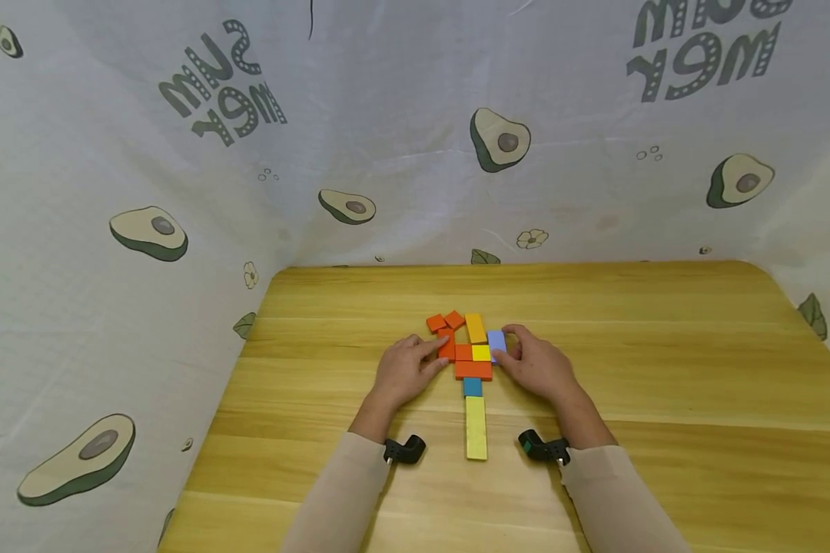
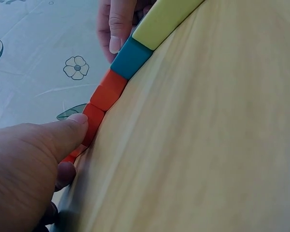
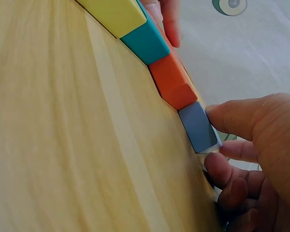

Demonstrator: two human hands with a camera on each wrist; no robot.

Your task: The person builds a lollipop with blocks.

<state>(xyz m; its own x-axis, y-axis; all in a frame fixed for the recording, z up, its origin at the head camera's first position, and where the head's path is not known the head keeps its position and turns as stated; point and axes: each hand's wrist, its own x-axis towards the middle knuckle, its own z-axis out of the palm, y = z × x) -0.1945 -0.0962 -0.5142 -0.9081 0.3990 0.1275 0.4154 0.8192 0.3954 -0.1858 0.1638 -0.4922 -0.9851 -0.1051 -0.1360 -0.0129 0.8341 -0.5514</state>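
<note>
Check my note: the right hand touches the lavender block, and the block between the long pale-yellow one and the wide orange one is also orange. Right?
No: the head view shows that in-between block is blue. The right hand does touch the lavender block.

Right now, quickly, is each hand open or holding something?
Left hand: holding a red block.
Right hand: holding the light blue block.

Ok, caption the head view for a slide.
Wooden tabletop: left hand holds a red block, right hand pinches a lavender block.
</note>
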